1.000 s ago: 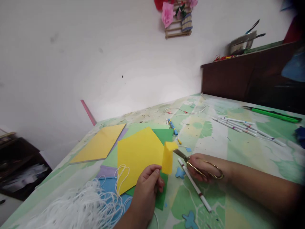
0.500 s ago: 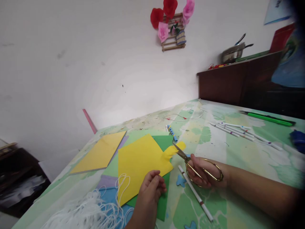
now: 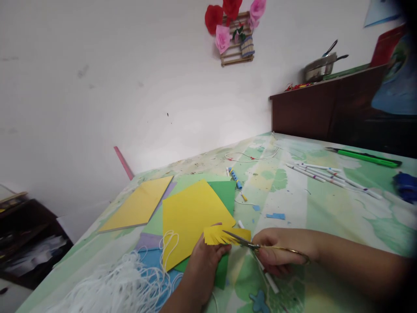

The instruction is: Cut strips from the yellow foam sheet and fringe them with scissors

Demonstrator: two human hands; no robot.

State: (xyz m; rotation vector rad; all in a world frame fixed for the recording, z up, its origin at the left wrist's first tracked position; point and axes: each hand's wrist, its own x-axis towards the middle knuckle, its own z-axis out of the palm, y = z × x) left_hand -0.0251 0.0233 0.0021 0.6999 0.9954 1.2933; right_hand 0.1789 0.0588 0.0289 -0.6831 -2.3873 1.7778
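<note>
My left hand (image 3: 202, 266) is closed on one end of a yellow strip (image 3: 211, 235), with its thumb in front. A row of narrow slits makes a fringe along the strip's lower edge. My right hand (image 3: 276, 252) is wrapped round gold-handled scissors (image 3: 249, 244). Their blades point left and lie against the strip, and its right end reaches past them. Beneath my left hand lie a large yellow sheet (image 3: 189, 213) and a dark green sheet (image 3: 224, 195). A white marker (image 3: 271, 282) lies partly hidden under my right hand.
A tangle of white cord (image 3: 120, 282) fills the near left. Blue scraps (image 3: 275, 216) and a blue cut-out (image 3: 259, 301) lie around my hands. Several markers (image 3: 316, 173), a green cutter (image 3: 368, 158) and a blue object (image 3: 405, 187) lie at the right. A wall stands behind the table.
The yellow strip has come nearer, from beside the sheet's right corner to over its lower right. My left hand now grips it. The scissors have turned lower and flatter, blades on the strip.
</note>
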